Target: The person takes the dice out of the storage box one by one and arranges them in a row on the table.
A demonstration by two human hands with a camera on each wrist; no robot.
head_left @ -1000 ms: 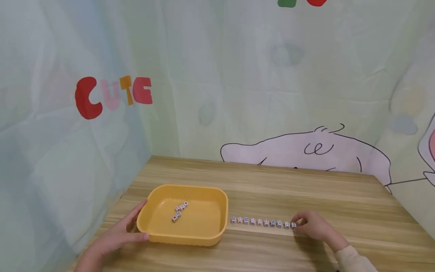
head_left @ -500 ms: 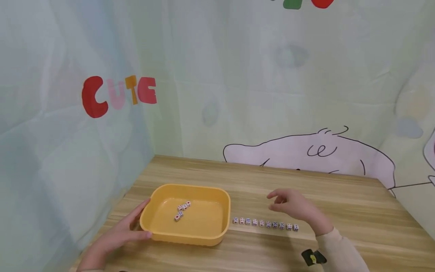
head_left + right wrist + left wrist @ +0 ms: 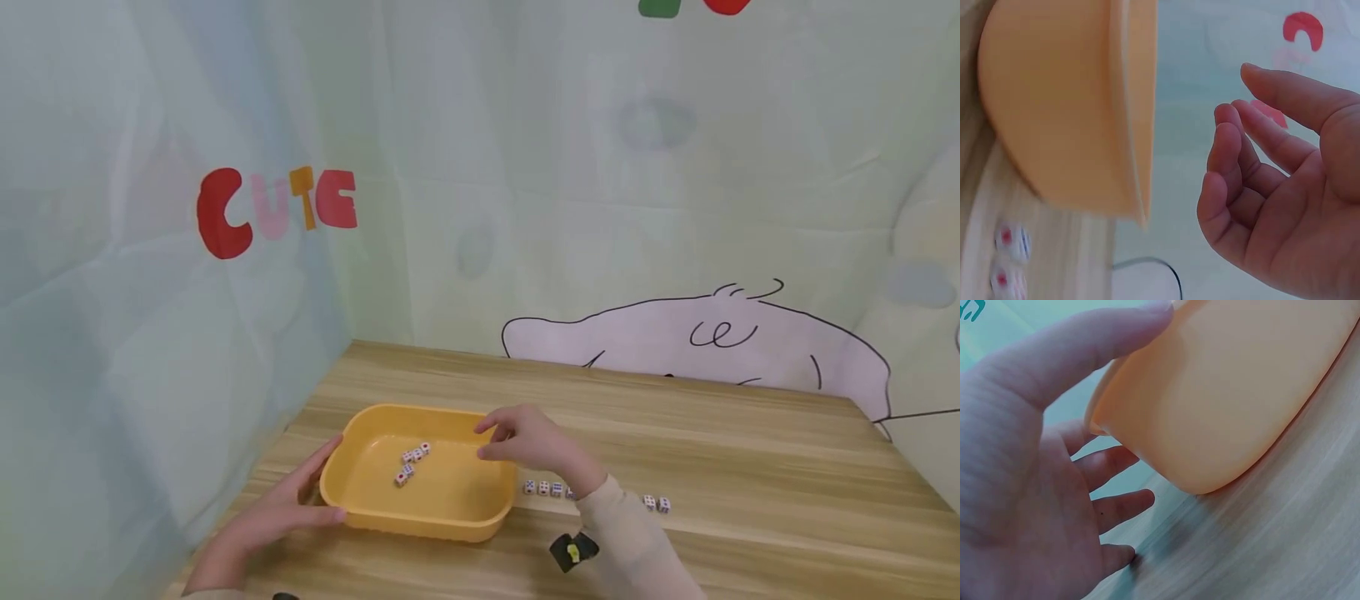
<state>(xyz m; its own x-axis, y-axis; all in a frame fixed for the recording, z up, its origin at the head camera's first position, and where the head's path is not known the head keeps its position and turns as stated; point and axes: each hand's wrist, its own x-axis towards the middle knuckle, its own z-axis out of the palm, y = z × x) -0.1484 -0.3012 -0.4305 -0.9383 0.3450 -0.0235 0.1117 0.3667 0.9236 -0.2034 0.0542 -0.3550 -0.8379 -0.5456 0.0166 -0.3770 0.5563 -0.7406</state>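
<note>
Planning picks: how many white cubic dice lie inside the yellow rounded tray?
5: three dice in a row, two dice nearer the head camera; the right hand may hide more.

Word "CUTE" (image 3: 282,208) — multicoloured letters on left backdrop (image 3: 172,367). Dice (image 3: 557,490) — red, blue pips.

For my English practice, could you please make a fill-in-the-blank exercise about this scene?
1. Inside the yellow, rounded-rectangular plastic tub lie ____ white cube-shaped dice.
2. In the head view, the row of similar dice lies to the ____ of the tub.
3. The person's ____ grip touches the tub.
4. The other grip holds ____.

Missing words: five; right; left; nothing.
</note>
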